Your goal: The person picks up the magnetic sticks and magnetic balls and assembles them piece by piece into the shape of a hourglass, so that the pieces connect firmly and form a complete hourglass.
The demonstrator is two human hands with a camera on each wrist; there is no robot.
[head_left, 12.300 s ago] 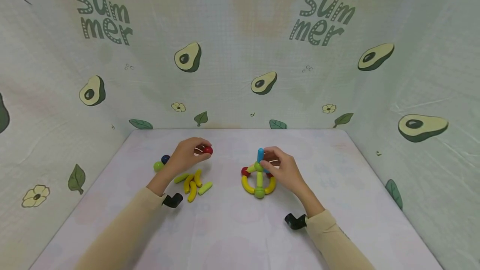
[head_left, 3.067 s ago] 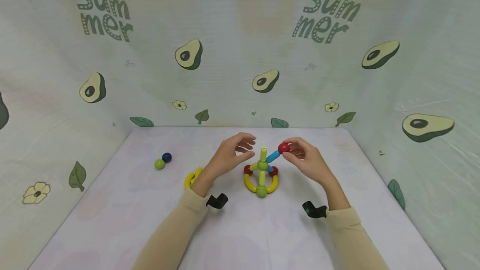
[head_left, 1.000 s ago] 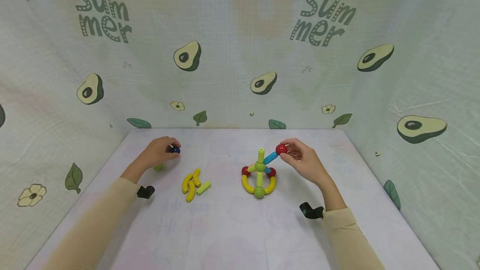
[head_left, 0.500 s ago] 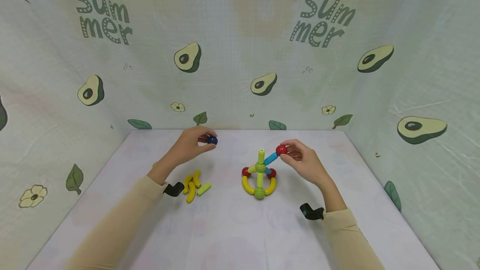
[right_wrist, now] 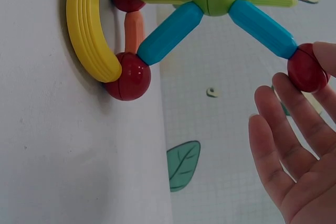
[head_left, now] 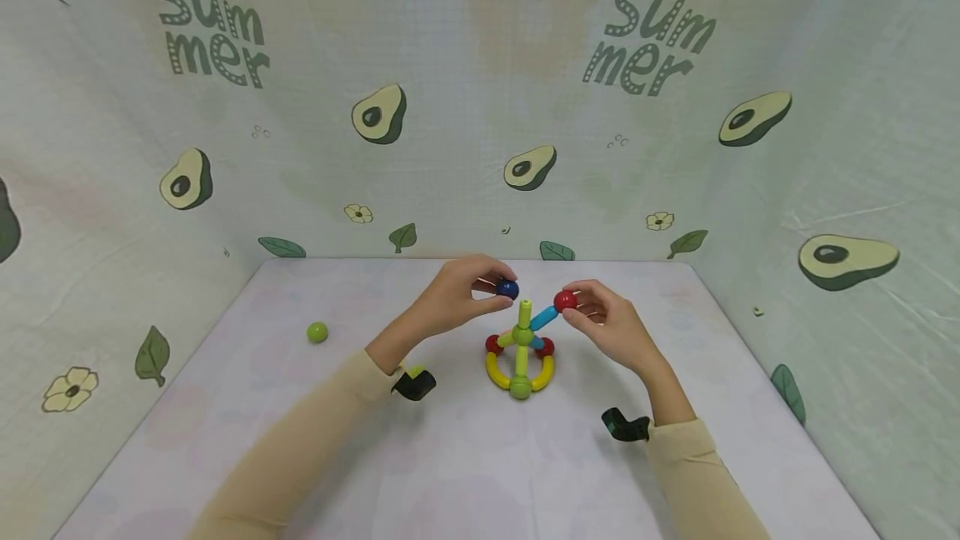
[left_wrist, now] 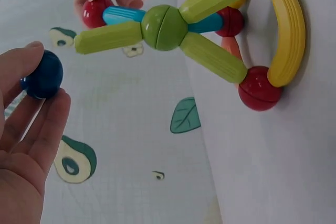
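Note:
In the head view my left hand pinches a dark blue ball between thumb and fingertips, just left of an upright green rod. That rod tops a built frame of magnetic balls and rods, rising from its upper green ball. A blue rod slants up right from the same ball to a red ball, which my right hand pinches. In the left wrist view a gap shows between the blue ball and the green rod's free end. An orange rod joins the base's red balls.
Yellow curved rods and a lower green ball form the frame's base on the table. A loose green ball lies at left. My left wrist mostly hides a yellow and green piece. A patterned cloth stands behind.
My left hand has picked up the dark blue ball from the table's left and carried it right to beside the upright green rod. The right hand keeps holding the red ball in place.

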